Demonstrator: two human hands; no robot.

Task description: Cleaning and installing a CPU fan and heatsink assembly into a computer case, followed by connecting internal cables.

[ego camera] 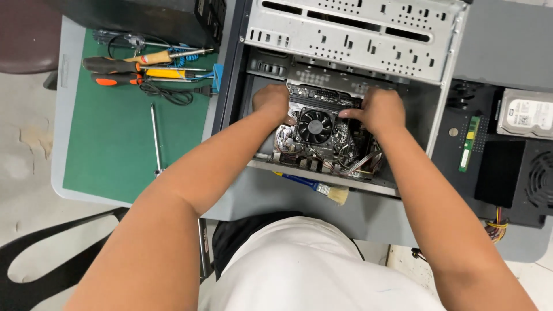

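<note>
at the far left a green mat (115, 144) covers the grey counter (60, 115). at its top lie screwdrivers (115, 72) with orange, black and yellow handles beside a coil of black cable (170, 92); a long thin metal rod (155, 138) lies alone further down the mat.

next comes the open computer case (345, 34), lying flat, its perforated metal drive cage at the top. the left hand (272, 102) reaches into it, its grip curled over the upper left edge of the motherboard (317, 150); whether it clasps the board or only presses on it i cannot tell. the black round cooler fan (315, 126) sits in the middle of the board, between the two hands. a blue-handled brush (314, 185) lies just outside the case's near wall.

the right hand (377, 109) is at the board's upper right edge, fingers bent and touching it beside the fan; the hold itself is hidden.

further right a green memory stick (468, 144) rests on a black panel (501, 173), and a silver hard drive (525, 113) lies at the far right.
</note>
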